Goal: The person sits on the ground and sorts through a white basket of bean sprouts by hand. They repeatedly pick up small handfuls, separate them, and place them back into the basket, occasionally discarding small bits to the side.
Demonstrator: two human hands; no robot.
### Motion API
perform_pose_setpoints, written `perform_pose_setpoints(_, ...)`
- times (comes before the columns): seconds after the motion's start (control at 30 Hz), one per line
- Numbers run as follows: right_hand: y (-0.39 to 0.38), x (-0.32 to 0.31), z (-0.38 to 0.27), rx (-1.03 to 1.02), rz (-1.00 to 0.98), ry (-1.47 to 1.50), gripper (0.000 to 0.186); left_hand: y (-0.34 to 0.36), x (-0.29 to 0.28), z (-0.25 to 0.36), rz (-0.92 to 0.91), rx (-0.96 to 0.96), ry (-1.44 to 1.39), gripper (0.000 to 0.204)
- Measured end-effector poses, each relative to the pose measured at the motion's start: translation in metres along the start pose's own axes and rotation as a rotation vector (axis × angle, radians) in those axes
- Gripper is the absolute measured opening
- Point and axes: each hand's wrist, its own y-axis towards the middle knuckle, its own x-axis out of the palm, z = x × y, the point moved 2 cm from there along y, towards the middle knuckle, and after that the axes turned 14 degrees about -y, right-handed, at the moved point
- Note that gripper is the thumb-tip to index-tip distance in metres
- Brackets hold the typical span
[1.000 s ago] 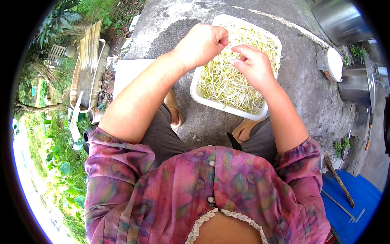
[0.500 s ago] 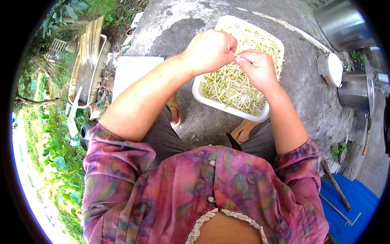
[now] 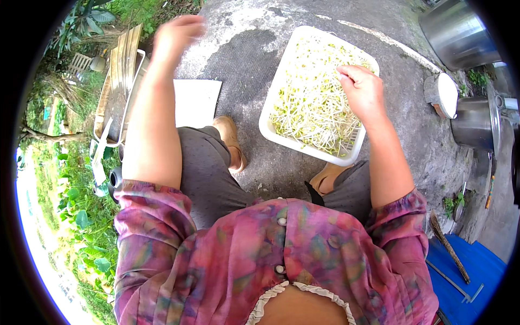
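A white plastic tray (image 3: pixel 269 129) full of pale bean sprouts (image 3: pixel 311 105) lies on the concrete ground in front of my knees. My right hand (image 3: pixel 362 91) rests over the tray's right side, its fingers curled shut around a few sprouts. My left hand (image 3: pixel 177 33) is lifted well to the left of the tray, above the ground near a white flat board (image 3: pixel 197 101). It is blurred by motion, so I cannot tell what its fingers hold.
Two metal pots (image 3: pixel 459 31) (image 3: pixel 476 123) and a round white-topped block (image 3: pixel 447 95) stand at the right. A blue sheet (image 3: pixel 479 271) with sticks lies at the lower right. A wooden rack (image 3: pixel 116 81) and green plants border the left. My sandalled feet (image 3: pixel 232 138) flank the tray.
My left hand has swung away from the tray to the upper left. My right hand stays over the sprouts.
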Motion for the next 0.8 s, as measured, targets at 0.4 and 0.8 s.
perform_pose_setpoints(0.4, -0.012, 0.008, -0.003, -0.103, -0.107, -0.027, 0.013, -0.072, 0.192, -0.021, -0.712, -0.072, 0.387, 0.014)
perform_pose_setpoints(0.8, -0.014, 0.011, -0.006, -0.016, -0.21, 0.129, 0.016, -0.064, 0.168, 0.011, -0.76, -0.328, -0.12, 0.004)
